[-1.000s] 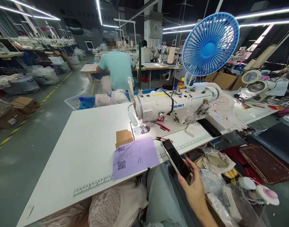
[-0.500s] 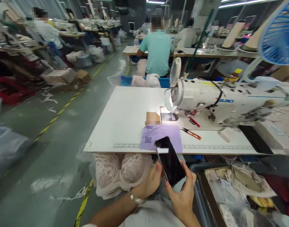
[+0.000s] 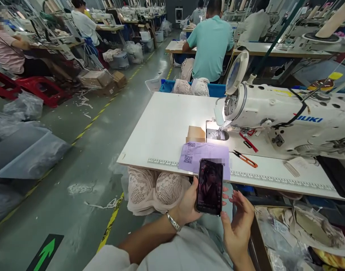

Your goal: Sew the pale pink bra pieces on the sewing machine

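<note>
A smartphone [image 3: 209, 186] stands tilted up at the table's front edge, its screen lit with a dark picture of a person. My left hand [image 3: 190, 201] is wrapped round it from the left; fingertips show past its right side. Close to the phone's lower right corner is my right hand [image 3: 238, 222], fingers apart and holding nothing; whether its thumb touches the phone I cannot tell. Behind the phone a purple printed sheet [image 3: 202, 152] lies on the white sewing table [image 3: 158, 124], with a tan card piece [image 3: 195, 133] beyond it.
A sewing machine [image 3: 263, 113] occupies the table's right. Orange thread snips [image 3: 245, 159] and a red tool [image 3: 249, 143] lie by it. Lace bra cups [image 3: 168, 188] hang below the front edge. A box of fabric pieces [image 3: 305, 229] stands at lower right; a co-worker [image 3: 212, 45] sits ahead.
The phone's screen has gone from dark to a lit picture. My left hand has taken hold of the phone, and my right hand has loosened from it. The view has shifted left.
</note>
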Motion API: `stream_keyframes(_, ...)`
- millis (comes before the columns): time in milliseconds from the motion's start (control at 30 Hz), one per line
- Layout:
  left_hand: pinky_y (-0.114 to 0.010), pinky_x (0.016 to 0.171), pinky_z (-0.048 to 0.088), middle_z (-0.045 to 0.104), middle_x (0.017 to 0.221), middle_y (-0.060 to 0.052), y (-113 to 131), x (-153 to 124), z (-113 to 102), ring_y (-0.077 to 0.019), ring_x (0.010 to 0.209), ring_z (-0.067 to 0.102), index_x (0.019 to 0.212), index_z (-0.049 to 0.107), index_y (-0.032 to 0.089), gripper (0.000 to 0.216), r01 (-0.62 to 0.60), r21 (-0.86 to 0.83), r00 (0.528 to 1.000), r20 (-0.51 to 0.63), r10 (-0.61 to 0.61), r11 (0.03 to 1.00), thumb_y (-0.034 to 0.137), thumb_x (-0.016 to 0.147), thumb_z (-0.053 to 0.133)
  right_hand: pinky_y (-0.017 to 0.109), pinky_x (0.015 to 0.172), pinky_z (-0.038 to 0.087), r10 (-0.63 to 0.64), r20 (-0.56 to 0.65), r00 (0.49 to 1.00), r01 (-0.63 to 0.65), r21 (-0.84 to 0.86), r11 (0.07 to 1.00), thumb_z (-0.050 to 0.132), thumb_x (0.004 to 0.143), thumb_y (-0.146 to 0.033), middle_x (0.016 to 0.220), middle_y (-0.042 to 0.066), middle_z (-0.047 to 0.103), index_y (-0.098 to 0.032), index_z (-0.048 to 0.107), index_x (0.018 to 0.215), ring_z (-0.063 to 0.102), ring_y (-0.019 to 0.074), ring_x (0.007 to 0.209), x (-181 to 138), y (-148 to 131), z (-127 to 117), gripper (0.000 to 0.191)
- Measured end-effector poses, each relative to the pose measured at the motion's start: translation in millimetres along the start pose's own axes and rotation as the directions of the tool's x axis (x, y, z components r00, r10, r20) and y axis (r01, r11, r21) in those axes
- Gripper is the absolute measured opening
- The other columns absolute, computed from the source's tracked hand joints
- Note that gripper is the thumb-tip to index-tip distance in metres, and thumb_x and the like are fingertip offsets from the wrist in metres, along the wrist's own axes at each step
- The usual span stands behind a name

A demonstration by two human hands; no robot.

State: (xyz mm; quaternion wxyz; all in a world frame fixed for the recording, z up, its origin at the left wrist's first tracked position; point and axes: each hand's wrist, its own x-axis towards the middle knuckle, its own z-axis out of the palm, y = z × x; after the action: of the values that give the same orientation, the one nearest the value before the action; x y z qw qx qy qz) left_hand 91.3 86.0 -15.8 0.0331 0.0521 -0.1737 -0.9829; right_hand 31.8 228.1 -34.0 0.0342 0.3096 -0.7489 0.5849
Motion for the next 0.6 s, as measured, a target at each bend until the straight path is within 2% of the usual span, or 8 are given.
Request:
stream_keyframes(100,-0.048,0.098,0.044,0.061,0.127,-0.024,1,-1,1,-0.0319,0.105,0.066,0.129,0.059,0.006,0.085,0.006,0.011,1.000,-0.009,-0.006,1.000,0.075,0.088,0.033,0.057,0.103,0.039,0.012,0.108,0.994,-0.014,0.014,1.000,0.060,0.087,-0.038,0.147,0.016,0.035,-0.025,0.029,0.149,0.044,0.0308,0.127,2,-6,3,0.070)
stream_keyframes(267,-0.046,0.098,0.045,0.064,0.122,-0.024,2,-3,3,-0.0319,0.106,0.066,0.128,0.060,0.006,0.085,0.022,0.021,1.000,-0.003,-0.022,1.000,0.076,0.087,0.035,0.061,0.109,0.033,-0.077,0.179,0.981,0.090,-0.063,0.994,0.062,0.085,-0.038,0.152,0.016,0.030,-0.024,0.021,0.153,0.033,0.0342,0.138,4,-12,1,0.081)
stream_keyframes(367,-0.044,0.096,0.047,0.065,0.122,-0.022,1,-4,6,-0.0303,0.103,0.067,0.128,0.061,0.008,0.082,0.031,0.023,1.000,-0.004,-0.031,0.999,0.075,0.087,0.036,0.061,0.109,0.032,-0.092,0.163,0.982,0.115,-0.138,0.984,0.062,0.084,-0.034,0.150,0.015,0.031,-0.024,0.020,0.152,0.030,0.0331,0.139,8,-15,1,0.081)
stream_keyframes(433,-0.044,0.098,0.046,0.066,0.121,-0.021,0,-5,8,-0.0297,0.105,0.067,0.128,0.061,0.009,0.081,0.033,0.035,0.999,-0.005,-0.033,0.999,0.075,0.088,0.036,0.059,0.108,0.035,-0.077,0.123,0.989,0.097,-0.172,0.980,0.061,0.085,-0.032,0.148,0.015,0.034,-0.024,0.024,0.151,0.035,0.0319,0.136,10,-17,2,0.076)
stream_keyframes(600,-0.047,0.103,0.043,0.064,0.125,-0.021,0,-5,13,-0.0316,0.115,0.062,0.128,0.060,0.010,0.080,0.022,0.057,1.000,-0.008,-0.021,0.998,0.075,0.087,0.040,0.057,0.105,0.038,-0.082,0.098,0.992,0.097,-0.162,0.982,0.058,0.088,-0.031,0.143,0.014,0.041,-0.024,0.031,0.148,0.041,0.0305,0.131,13,-19,3,0.066)
